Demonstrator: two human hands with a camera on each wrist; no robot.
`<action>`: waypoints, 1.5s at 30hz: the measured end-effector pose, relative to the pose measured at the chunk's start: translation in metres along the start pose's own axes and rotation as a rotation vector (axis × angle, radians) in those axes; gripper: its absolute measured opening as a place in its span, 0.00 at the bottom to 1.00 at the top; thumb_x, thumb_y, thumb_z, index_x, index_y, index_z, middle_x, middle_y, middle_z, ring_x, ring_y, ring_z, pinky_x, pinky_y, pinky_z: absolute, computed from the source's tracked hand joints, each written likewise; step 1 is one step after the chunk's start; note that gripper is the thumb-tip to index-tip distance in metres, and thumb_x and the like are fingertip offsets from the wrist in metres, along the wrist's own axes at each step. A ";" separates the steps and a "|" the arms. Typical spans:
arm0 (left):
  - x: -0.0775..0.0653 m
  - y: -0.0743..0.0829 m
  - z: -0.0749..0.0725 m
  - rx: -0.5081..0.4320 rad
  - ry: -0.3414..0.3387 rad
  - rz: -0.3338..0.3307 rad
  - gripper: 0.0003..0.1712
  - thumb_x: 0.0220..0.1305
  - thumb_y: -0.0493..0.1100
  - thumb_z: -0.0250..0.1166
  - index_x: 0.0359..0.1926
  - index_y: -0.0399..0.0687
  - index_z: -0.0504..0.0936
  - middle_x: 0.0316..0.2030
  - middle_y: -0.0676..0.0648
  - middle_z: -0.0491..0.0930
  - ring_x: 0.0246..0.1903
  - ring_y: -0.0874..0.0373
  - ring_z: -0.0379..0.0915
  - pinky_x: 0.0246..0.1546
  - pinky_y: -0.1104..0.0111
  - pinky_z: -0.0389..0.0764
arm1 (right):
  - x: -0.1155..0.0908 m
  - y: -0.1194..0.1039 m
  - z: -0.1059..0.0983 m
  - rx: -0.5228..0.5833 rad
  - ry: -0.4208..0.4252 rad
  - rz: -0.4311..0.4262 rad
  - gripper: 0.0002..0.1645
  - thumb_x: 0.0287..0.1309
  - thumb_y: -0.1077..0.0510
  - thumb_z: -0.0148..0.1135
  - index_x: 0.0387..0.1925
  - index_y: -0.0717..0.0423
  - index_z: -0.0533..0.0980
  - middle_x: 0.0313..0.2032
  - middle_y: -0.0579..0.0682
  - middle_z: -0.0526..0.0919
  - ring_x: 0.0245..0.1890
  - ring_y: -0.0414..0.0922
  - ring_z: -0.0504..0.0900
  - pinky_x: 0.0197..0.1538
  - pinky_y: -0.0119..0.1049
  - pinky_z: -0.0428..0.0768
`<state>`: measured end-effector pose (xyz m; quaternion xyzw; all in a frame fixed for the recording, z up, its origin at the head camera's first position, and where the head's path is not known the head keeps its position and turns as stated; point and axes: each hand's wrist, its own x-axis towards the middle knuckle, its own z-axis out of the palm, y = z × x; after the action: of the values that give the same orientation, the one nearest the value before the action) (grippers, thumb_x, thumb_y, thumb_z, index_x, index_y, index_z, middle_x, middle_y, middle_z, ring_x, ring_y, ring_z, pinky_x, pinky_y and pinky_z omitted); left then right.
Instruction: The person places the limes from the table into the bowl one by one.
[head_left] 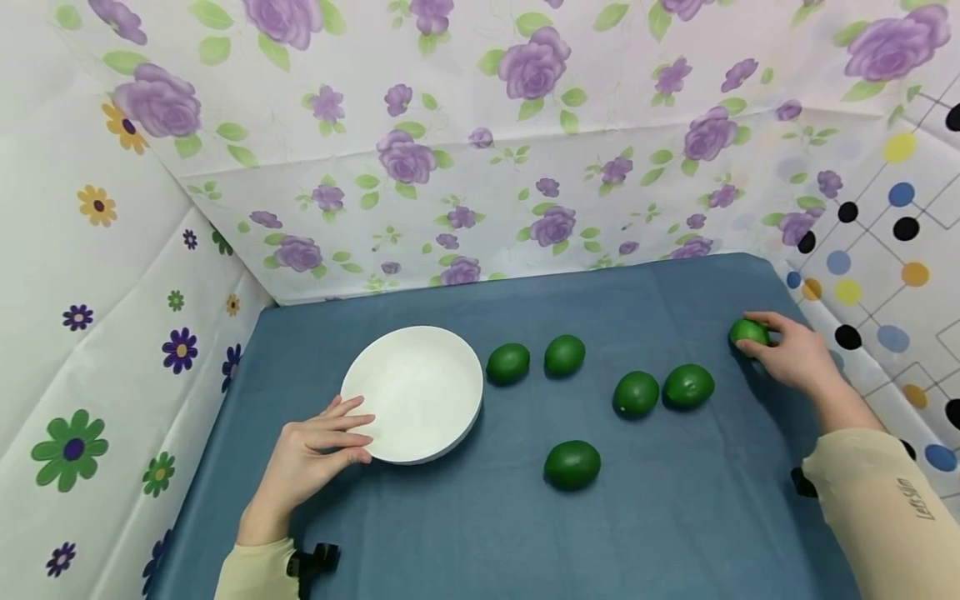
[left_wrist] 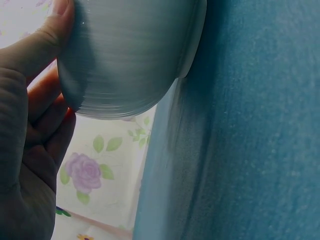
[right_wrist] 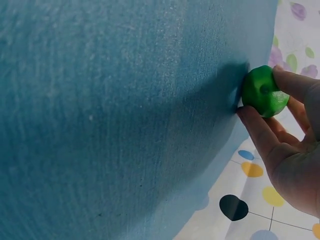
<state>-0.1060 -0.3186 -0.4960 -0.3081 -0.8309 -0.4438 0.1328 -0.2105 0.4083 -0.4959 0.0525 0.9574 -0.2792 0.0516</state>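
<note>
My left hand [head_left: 322,446] holds the near left rim of a white bowl [head_left: 423,392] that stands upright on the table. In the left wrist view, the thumb lies against the outer wall of the bowl [left_wrist: 130,55] and the other fingers reach over its rim. At the far right, my right hand [head_left: 798,354] grips a green lime [head_left: 750,335] between thumb and fingers. The right wrist view shows this lime [right_wrist: 264,92] close at the tabletop, its stem end facing the camera.
Several more limes lie right of the bowl: a pair beside it [head_left: 508,364] [head_left: 565,356], another pair [head_left: 636,394] [head_left: 688,387] farther right, and a single lime [head_left: 572,465] nearer me. Patterned sheets [head_left: 405,217] wall in the blue-covered table [head_left: 465,533] at the back and sides.
</note>
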 end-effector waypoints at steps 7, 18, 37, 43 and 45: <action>0.001 0.000 0.002 -0.003 -0.010 -0.024 0.20 0.42 0.28 0.86 0.39 0.47 0.96 0.47 0.43 0.91 0.66 0.49 0.80 0.79 0.59 0.66 | -0.004 0.001 -0.004 0.025 -0.026 0.025 0.44 0.80 0.38 0.57 0.82 0.61 0.60 0.72 0.82 0.61 0.66 0.79 0.66 0.55 0.75 0.78; 0.002 0.003 -0.003 0.003 -0.012 -0.050 0.19 0.43 0.28 0.86 0.38 0.48 0.96 0.48 0.43 0.91 0.67 0.52 0.79 0.80 0.61 0.65 | 0.002 -0.001 -0.008 0.080 -0.057 0.086 0.51 0.75 0.31 0.60 0.83 0.57 0.60 0.74 0.81 0.57 0.71 0.81 0.56 0.62 0.80 0.70; -0.001 0.002 -0.001 0.002 -0.013 -0.031 0.20 0.43 0.29 0.86 0.39 0.48 0.96 0.49 0.43 0.91 0.67 0.53 0.79 0.79 0.61 0.66 | 0.002 0.002 -0.011 0.071 -0.053 0.051 0.51 0.75 0.30 0.59 0.82 0.58 0.61 0.73 0.81 0.59 0.71 0.82 0.55 0.61 0.80 0.69; -0.001 0.001 -0.003 -0.005 -0.020 -0.031 0.20 0.43 0.29 0.86 0.40 0.47 0.96 0.49 0.42 0.91 0.67 0.52 0.79 0.79 0.61 0.66 | 0.003 0.005 -0.008 0.066 -0.063 0.025 0.51 0.75 0.31 0.59 0.82 0.61 0.61 0.72 0.81 0.59 0.70 0.82 0.57 0.61 0.81 0.69; -0.001 0.001 -0.004 -0.010 -0.016 -0.032 0.19 0.43 0.28 0.86 0.39 0.47 0.96 0.49 0.42 0.91 0.67 0.52 0.79 0.79 0.61 0.65 | 0.003 0.004 -0.009 0.064 -0.063 0.020 0.51 0.75 0.31 0.60 0.81 0.62 0.61 0.72 0.82 0.60 0.69 0.83 0.57 0.61 0.81 0.69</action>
<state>-0.1049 -0.3219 -0.4942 -0.2990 -0.8345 -0.4476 0.1175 -0.2139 0.4166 -0.4911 0.0550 0.9454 -0.3105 0.0828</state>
